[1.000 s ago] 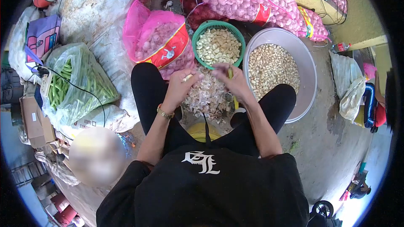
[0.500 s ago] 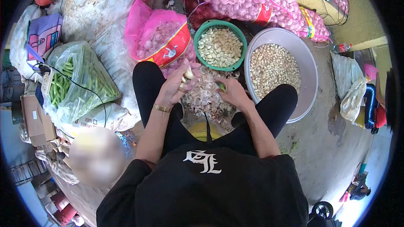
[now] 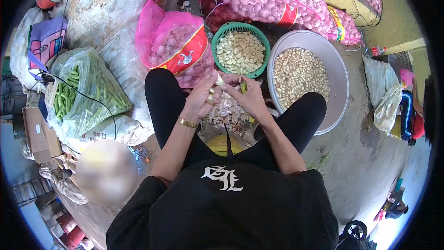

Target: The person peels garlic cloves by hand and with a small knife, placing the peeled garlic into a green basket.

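Note:
My left hand (image 3: 201,98) is closed around several pale garlic cloves (image 3: 212,96), with one clove (image 3: 219,81) held up at the fingertips. My right hand (image 3: 252,98) meets it from the right, its thumb and fingers close to that clove. A small green-handled knife (image 3: 243,87) is gripped in the right hand; its blade cannot be made out. Beneath both hands lies a heap of papery garlic skins (image 3: 226,116). Just beyond them stands a green basket (image 3: 265,67) of peeled cloves (image 3: 240,51).
A wide grey tub (image 3: 340,88) of unpeeled cloves (image 3: 300,76) stands by my right knee. An opened pink net sack of garlic (image 3: 180,48) leans at the left, and full garlic sacks (image 3: 277,0) lie behind. Farther left is a plastic bag of green beans (image 3: 90,88).
My right hand has moved up and left with the knife to meet the left hand. The left hand has shifted slightly right and down, still holding the garlic cloves.

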The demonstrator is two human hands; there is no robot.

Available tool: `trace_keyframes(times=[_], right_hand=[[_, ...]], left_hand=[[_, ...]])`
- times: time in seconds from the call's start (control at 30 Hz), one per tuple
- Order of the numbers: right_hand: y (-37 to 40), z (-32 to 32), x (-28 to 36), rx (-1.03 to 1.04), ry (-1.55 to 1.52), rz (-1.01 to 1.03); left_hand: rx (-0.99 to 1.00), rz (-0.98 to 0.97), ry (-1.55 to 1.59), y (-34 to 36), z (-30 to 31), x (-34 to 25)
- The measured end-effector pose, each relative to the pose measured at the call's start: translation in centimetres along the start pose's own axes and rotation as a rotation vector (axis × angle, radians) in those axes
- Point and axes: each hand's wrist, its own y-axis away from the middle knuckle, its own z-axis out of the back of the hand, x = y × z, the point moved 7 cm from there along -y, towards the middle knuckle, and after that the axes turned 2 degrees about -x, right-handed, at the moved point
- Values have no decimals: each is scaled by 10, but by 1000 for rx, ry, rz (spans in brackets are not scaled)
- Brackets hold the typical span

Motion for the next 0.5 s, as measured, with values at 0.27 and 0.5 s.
trace_keyframes(times=[0.27,0.5], right_hand=[[0,6,1,-10,-54,-241],[3,27,-10,-105,-95,-264]], left_hand=[[91,-78,-37,7,-16,-1],[74,-48,97,2,-3,-2]])
